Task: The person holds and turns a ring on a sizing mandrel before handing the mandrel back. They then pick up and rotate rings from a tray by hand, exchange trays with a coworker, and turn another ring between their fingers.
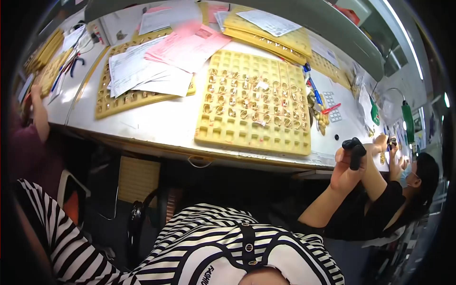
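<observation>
Rings (243, 114) sit slotted in the yellow tray (259, 148), close to the counter's (130, 124) front edge, where a careless bump could spill them! Further right, the right hand (347, 170) curls, grip contents impossible to tell; left hand's out of view.

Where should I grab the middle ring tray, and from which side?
Probably the two near corners of the tray, coming from your own side: it lies flat near the edge of the table, and its nearest rows are bare, with the rings farther in.
</observation>
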